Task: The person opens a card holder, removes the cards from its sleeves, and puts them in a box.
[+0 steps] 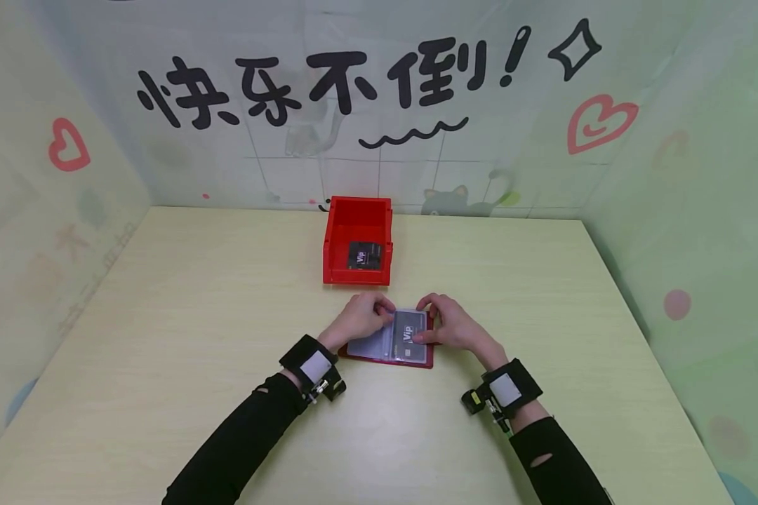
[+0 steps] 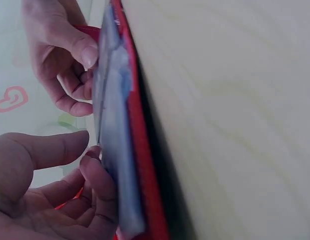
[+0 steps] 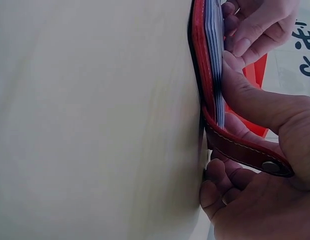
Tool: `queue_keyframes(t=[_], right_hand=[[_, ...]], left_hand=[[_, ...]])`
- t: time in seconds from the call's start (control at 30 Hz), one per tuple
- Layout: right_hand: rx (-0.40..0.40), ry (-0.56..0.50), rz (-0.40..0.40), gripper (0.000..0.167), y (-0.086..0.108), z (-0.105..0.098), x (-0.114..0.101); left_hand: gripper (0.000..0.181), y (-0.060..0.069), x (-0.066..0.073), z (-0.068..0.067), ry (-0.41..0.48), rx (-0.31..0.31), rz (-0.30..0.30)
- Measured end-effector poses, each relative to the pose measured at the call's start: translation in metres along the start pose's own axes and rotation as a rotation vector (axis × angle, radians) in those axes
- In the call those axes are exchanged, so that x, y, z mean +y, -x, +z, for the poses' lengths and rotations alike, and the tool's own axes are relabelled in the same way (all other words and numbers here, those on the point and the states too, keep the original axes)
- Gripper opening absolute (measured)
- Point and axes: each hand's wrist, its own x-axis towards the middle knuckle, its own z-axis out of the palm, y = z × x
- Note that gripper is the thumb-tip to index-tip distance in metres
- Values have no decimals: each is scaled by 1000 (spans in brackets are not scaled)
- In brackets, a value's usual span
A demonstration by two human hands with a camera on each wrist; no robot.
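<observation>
A red card holder (image 1: 385, 362) lies spread on the table, with clear plastic sleeves (image 1: 369, 345) inside. A grey-black card marked "Vip" (image 1: 408, 335) sits in a sleeve on its right side. My left hand (image 1: 365, 317) touches the sleeves near the upper middle; its thumb and bent fingertips stand slightly apart in the left wrist view. My right hand (image 1: 455, 324) grips the holder's right edge, thumb over the card's sleeve and fingers at the top edge and side. The red strap with a metal snap (image 3: 250, 152) runs beside that hand in the right wrist view.
Behind the holder stands a red bin (image 1: 357, 276) with a black "Vip" card (image 1: 364, 257) inside it. The pale wooden table (image 1: 196, 315) is bordered by printed cloth walls (image 1: 328, 42) at the back and both sides.
</observation>
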Motion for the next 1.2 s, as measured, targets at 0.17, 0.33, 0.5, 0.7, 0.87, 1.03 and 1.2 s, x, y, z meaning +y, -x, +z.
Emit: queue_keyframes(t=[0.17, 0.33, 0.5, 0.7, 0.87, 1.03, 1.2], right_hand=[[6, 11, -10, 51, 0, 0, 0], [11, 34, -20, 51, 1, 1, -2], [13, 50, -10, 51, 1, 1, -3], [6, 55, 5, 52, 1, 1, -3], [5, 67, 0, 53, -1, 1, -2], [0, 68, -11, 52, 0, 0, -3], [-8, 73, -16, 52, 0, -1, -3]], left_hand=[[27, 1, 5, -2, 54, -26, -61], [26, 2, 13, -4, 36, -38, -91], [24, 1, 19, -7, 60, -46, -88], [32, 0, 20, -7, 142, -61, -134], [38, -1, 17, -6, 186, -63, -175], [41, -1, 14, -5, 211, -49, -186], [42, 0, 13, -4, 232, -39, -187]])
